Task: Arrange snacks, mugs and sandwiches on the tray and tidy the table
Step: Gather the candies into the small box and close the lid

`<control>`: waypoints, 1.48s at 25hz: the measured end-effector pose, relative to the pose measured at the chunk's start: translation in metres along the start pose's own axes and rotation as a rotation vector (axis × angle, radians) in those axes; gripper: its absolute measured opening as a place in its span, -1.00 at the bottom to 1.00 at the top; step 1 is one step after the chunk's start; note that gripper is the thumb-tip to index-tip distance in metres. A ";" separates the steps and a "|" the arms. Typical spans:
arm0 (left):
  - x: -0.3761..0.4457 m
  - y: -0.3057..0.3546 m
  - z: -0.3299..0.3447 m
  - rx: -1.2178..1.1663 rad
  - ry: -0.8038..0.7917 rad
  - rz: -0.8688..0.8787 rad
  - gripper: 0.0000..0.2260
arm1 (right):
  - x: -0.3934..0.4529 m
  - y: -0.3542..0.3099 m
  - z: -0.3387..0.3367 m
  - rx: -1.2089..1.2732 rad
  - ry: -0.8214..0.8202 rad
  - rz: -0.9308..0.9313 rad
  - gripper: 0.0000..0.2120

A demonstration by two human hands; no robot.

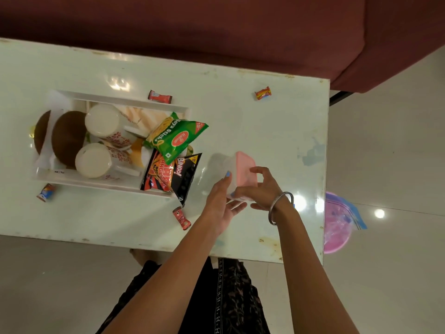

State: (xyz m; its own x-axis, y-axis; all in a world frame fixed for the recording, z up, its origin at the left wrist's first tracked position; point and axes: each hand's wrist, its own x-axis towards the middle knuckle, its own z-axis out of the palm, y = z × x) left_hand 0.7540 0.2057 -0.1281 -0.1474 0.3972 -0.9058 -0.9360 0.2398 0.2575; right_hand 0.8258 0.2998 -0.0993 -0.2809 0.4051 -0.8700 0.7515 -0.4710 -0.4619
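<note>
Gripping a small box (234, 175) with a pink lid (245, 171), both hands meet over the right part of the table (265, 121). The left hand (220, 201) cups the box's clear side, its thumb up along the wall and its fingers spread beneath. The right hand (261, 189) closes on the lid from the other side, fingertips curled over its edge, and a metal bangle (280, 208) circles that wrist. Whether the box rests on the table or is lifted off it cannot be told.

Just left of the left hand lies a red candy (181, 218) near the table's front edge. Farther left stands the white tray (134, 102). At its near end a black Bingo packet (185, 175) and a red packet (160, 173) hang over the rim, with a green Soya Sticks packet (175, 137) lying on top of them. Deeper in the tray two mugs (103, 143) lie on their sides, and beyond them sit two brown buns (65, 138) on white paper.

Loose candies are scattered about: one (47, 192) just outside the tray's front left corner, one (159, 96) touching or just beside the tray's far rim, and one (263, 92) well beyond the right hand. Right of the right hand, below the table edge, a pink tub (337, 225) stands on the floor.
</note>
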 end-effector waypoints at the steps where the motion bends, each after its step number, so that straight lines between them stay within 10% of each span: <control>1: 0.001 -0.001 0.001 -0.004 -0.022 0.016 -0.55 | -0.003 0.001 0.000 0.013 -0.012 -0.011 -0.30; 10: 0.010 0.002 0.005 0.021 -0.044 0.020 -0.54 | -0.004 0.006 -0.003 0.196 0.156 0.016 -0.40; 17: 0.013 0.004 -0.008 -0.141 -0.018 -0.041 -0.63 | 0.004 0.005 -0.030 0.465 -0.045 0.057 -0.45; 22: 0.014 0.002 -0.020 -0.157 -0.027 -0.027 -0.57 | 0.040 0.009 -0.054 0.228 0.515 0.024 -0.39; 27: 0.014 0.000 -0.021 -0.169 -0.080 -0.057 -0.60 | 0.047 0.005 -0.062 -0.140 0.725 0.009 -0.21; 32: 0.011 -0.007 -0.016 -0.139 -0.076 -0.096 -0.61 | 0.025 0.010 -0.014 -0.001 0.257 0.054 -0.71; 37: 0.004 -0.017 -0.027 -0.028 0.033 -0.135 -0.62 | 0.023 0.012 0.010 -0.164 0.437 -0.068 -0.76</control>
State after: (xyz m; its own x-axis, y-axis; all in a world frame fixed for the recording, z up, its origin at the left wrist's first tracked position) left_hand 0.7605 0.1793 -0.1449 -0.0295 0.3338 -0.9422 -0.9565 0.2642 0.1236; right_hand 0.8230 0.2957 -0.1268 -0.0817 0.7394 -0.6683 0.8343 -0.3161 -0.4517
